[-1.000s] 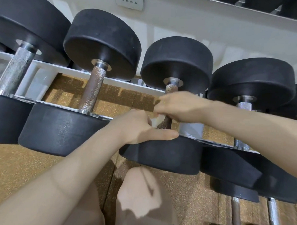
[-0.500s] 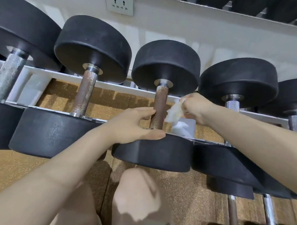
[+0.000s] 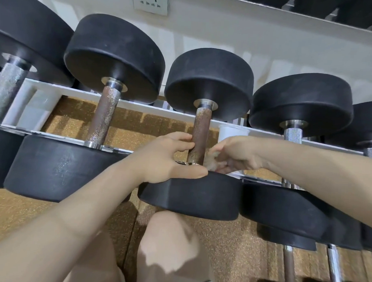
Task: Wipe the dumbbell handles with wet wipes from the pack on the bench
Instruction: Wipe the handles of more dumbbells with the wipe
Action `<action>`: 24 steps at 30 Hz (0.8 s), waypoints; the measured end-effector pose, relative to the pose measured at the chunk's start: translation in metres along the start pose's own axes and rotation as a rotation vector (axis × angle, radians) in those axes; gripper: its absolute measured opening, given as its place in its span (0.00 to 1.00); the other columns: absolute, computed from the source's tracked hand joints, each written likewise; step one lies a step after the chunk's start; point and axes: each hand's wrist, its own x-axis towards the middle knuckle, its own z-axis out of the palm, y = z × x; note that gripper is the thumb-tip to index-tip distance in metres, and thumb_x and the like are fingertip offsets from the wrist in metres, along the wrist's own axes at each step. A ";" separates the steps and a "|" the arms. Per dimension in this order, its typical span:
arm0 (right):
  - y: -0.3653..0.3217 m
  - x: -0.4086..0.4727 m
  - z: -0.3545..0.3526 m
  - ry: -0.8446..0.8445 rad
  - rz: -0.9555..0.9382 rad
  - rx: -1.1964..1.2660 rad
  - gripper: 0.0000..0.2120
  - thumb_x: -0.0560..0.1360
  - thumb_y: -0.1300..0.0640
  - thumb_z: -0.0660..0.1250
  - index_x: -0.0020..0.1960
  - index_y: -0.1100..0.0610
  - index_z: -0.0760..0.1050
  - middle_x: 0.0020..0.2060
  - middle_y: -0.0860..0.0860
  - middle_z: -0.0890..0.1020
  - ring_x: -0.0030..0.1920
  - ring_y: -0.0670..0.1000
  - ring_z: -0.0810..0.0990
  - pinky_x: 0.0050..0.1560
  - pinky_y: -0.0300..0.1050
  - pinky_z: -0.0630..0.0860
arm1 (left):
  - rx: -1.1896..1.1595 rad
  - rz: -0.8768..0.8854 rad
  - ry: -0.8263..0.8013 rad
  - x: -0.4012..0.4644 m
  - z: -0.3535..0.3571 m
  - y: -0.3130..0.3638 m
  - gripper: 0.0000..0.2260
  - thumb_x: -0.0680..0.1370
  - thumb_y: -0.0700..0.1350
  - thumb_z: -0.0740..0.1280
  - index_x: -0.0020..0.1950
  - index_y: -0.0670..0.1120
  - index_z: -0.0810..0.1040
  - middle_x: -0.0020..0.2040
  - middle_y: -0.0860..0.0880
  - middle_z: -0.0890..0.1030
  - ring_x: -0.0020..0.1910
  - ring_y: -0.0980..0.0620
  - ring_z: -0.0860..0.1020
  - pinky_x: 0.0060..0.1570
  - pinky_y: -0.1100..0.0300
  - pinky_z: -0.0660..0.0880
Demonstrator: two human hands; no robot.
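Left hand (image 3: 169,159) curls loosely, thumb outstretched; right hand (image 3: 235,152) pinches with fingers bunched.

A black rubber-headed dumbbell with a rusty brown knurled steel handle (image 3: 200,137) lies across the white rack rails, third from the left in its row. A crumpled, soiled white wet wipe (image 3: 215,163) sits just right of the handle's lower end, touching or nearly touching it.

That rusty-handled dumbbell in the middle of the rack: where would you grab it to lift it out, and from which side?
Probably by the bare upper stretch of the knurled handle, coming from above and wrapping the fingers round it. The rack rails carry the two heads, leaving the bar free over a gap. The left hand and the right hand with its wipe crowd its lower end.
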 end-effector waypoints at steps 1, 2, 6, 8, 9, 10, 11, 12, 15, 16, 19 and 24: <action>-0.003 0.001 -0.006 0.083 -0.017 0.040 0.13 0.77 0.73 0.49 0.51 0.64 0.71 0.48 0.58 0.77 0.37 0.50 0.78 0.38 0.44 0.77 | -0.008 -0.001 -0.003 0.000 0.000 0.000 0.49 0.54 0.74 0.58 0.71 0.52 0.67 0.72 0.62 0.60 0.69 0.60 0.63 0.68 0.57 0.62; -0.009 0.005 -0.012 0.199 -0.056 0.107 0.12 0.77 0.72 0.50 0.50 0.63 0.70 0.46 0.57 0.76 0.37 0.50 0.76 0.40 0.46 0.78 | -0.020 0.000 -0.004 0.001 0.001 -0.001 0.50 0.54 0.74 0.59 0.72 0.52 0.67 0.72 0.62 0.61 0.67 0.60 0.65 0.67 0.58 0.63; -0.038 0.023 -0.008 0.340 -0.215 0.297 0.14 0.79 0.69 0.51 0.52 0.60 0.74 0.37 0.51 0.71 0.35 0.48 0.71 0.52 0.44 0.79 | -0.093 0.013 0.029 0.002 0.004 -0.002 0.49 0.53 0.73 0.61 0.71 0.50 0.68 0.68 0.62 0.65 0.57 0.62 0.73 0.56 0.64 0.70; -0.041 0.026 0.005 0.282 -0.289 0.412 0.17 0.79 0.69 0.49 0.52 0.57 0.75 0.37 0.50 0.75 0.35 0.45 0.74 0.37 0.37 0.80 | -0.100 0.024 0.047 0.002 0.004 -0.002 0.49 0.53 0.73 0.61 0.70 0.50 0.69 0.66 0.62 0.66 0.52 0.63 0.75 0.50 0.67 0.70; -0.039 0.026 0.010 0.255 -0.304 0.437 0.17 0.79 0.69 0.49 0.49 0.57 0.75 0.37 0.50 0.76 0.36 0.45 0.76 0.34 0.37 0.79 | -0.094 0.028 0.057 0.002 0.005 -0.002 0.49 0.53 0.73 0.60 0.69 0.49 0.70 0.65 0.61 0.67 0.49 0.62 0.75 0.48 0.67 0.69; -0.033 0.027 0.012 0.223 -0.305 0.435 0.17 0.78 0.70 0.50 0.47 0.59 0.75 0.39 0.51 0.78 0.39 0.46 0.78 0.37 0.38 0.80 | -0.083 0.031 0.065 0.002 0.005 -0.001 0.48 0.53 0.73 0.60 0.68 0.49 0.70 0.64 0.60 0.68 0.47 0.61 0.75 0.48 0.67 0.68; -0.025 0.029 0.011 0.200 -0.297 0.366 0.16 0.76 0.72 0.51 0.48 0.61 0.76 0.43 0.54 0.80 0.44 0.50 0.80 0.45 0.43 0.81 | -0.070 0.030 0.073 0.002 0.005 -0.001 0.48 0.53 0.73 0.60 0.68 0.50 0.71 0.63 0.59 0.69 0.47 0.60 0.75 0.48 0.66 0.68; -0.016 0.030 0.009 0.202 -0.275 0.253 0.16 0.74 0.73 0.52 0.49 0.62 0.76 0.47 0.58 0.81 0.50 0.54 0.81 0.51 0.48 0.80 | -0.059 0.026 0.080 0.001 0.004 -0.001 0.47 0.53 0.73 0.59 0.67 0.51 0.71 0.62 0.59 0.70 0.47 0.59 0.74 0.49 0.64 0.67; 0.003 0.016 0.002 0.184 -0.146 -0.001 0.11 0.72 0.72 0.56 0.43 0.60 0.74 0.39 0.58 0.74 0.36 0.53 0.75 0.37 0.41 0.78 | -0.023 0.022 0.091 -0.001 0.004 0.000 0.42 0.53 0.74 0.58 0.61 0.54 0.74 0.55 0.58 0.72 0.47 0.57 0.74 0.48 0.61 0.68; 0.004 0.010 0.002 0.161 -0.115 -0.044 0.10 0.73 0.71 0.58 0.43 0.59 0.73 0.38 0.55 0.72 0.33 0.50 0.72 0.33 0.38 0.76 | -0.020 0.017 0.095 -0.002 0.004 0.000 0.38 0.53 0.74 0.58 0.56 0.55 0.74 0.52 0.58 0.73 0.45 0.57 0.75 0.46 0.61 0.69; -0.003 0.009 -0.005 0.281 -0.130 -0.038 0.06 0.74 0.68 0.60 0.45 0.59 0.72 0.39 0.54 0.69 0.35 0.49 0.70 0.44 0.42 0.76 | -0.076 -0.005 0.115 -0.005 0.006 -0.002 0.27 0.54 0.73 0.61 0.41 0.54 0.73 0.41 0.57 0.76 0.40 0.55 0.77 0.44 0.56 0.73; -0.025 0.020 -0.001 0.431 -0.279 0.274 0.12 0.76 0.69 0.56 0.47 0.58 0.77 0.44 0.60 0.79 0.46 0.57 0.78 0.53 0.47 0.77 | -0.070 0.041 0.149 -0.002 0.007 -0.006 0.31 0.55 0.72 0.62 0.35 0.44 0.74 0.33 0.49 0.78 0.31 0.54 0.72 0.36 0.55 0.70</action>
